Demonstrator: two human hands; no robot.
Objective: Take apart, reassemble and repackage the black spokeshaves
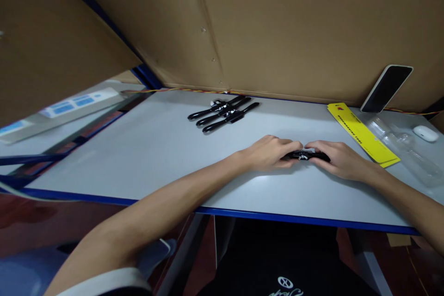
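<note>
Low over the grey table, a black two-handled tool [304, 155] with a shiny metal part at its middle is held level between both hands. My left hand [272, 152] has its fingers wrapped round the left handle. My right hand [338, 159] grips the right handle, thumb and fingers closed on it. Further back and to the left lie three similar black tools [224, 113], side by side at a slant, with small metal parts at their centres.
A yellow card [362, 134] and clear plastic packaging [409, 148] lie on the right. Behind them a phone [386, 89] leans on the cardboard wall [294, 32]. A white case [425, 133] sits far right. A power strip [65, 110] is left, beyond the table [114, 157].
</note>
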